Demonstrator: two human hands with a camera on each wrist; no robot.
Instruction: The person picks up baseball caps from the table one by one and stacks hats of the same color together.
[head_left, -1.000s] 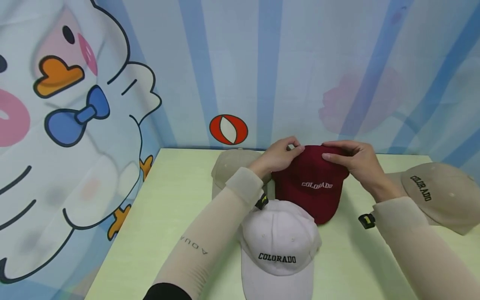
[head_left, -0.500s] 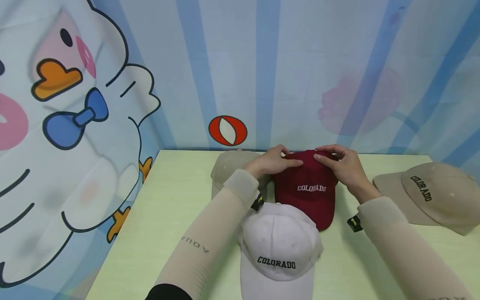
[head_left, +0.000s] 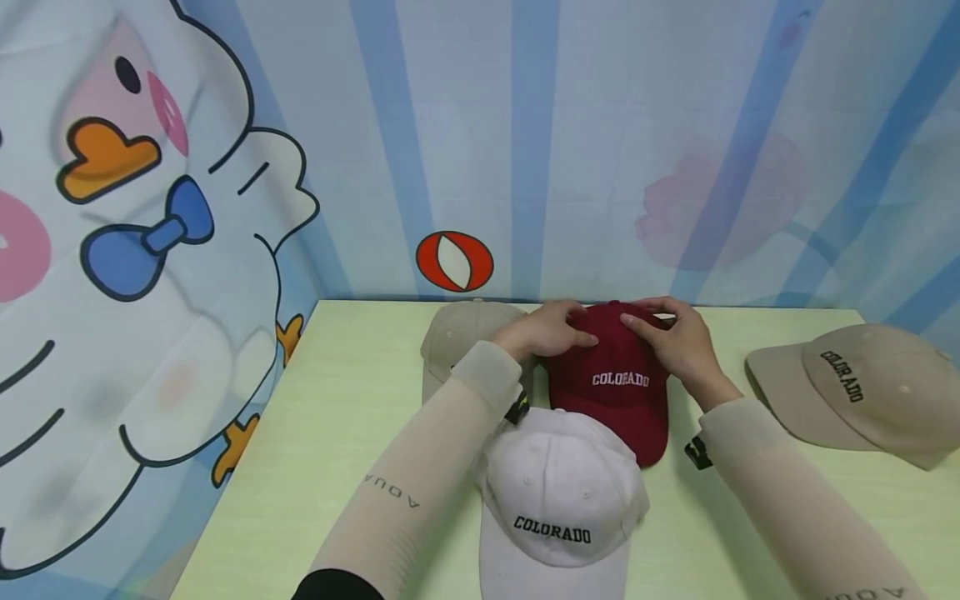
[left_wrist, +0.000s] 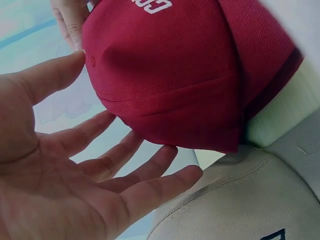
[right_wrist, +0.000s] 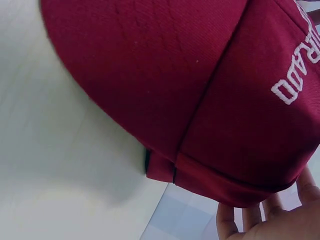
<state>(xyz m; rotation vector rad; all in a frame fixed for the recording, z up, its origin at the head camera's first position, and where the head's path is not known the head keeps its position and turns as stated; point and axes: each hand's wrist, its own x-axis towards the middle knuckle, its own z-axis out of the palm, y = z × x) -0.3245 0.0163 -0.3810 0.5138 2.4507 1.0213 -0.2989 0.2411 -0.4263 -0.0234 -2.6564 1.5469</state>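
A maroon baseball cap (head_left: 615, 354) with white COLORADO lettering sits between both hands, brim toward me. My left hand (head_left: 551, 329) is at the left of its crown; the left wrist view shows the thumb tip on the cloth and spread fingertips at the cap's lower edge. On the other side my right hand (head_left: 684, 343) holds the crown, thumb in front and fingers behind. In the right wrist view those fingers (right_wrist: 272, 207) are partly hidden by the cap. A white cap (head_left: 558, 475) lies just in front, overlapping the maroon brim in the head view.
Left of the maroon cap is a beige cap (head_left: 467, 329), partly covered by my left arm. Another beige cap (head_left: 877, 387) lies on its own at the right. The pale green table (head_left: 360, 375) ends at a printed cloth backdrop (head_left: 450, 125).
The maroon cap has moved down and slightly left, with both hands still on it. The right hand moved left with it, and the left thumb shifted lower on the crown.
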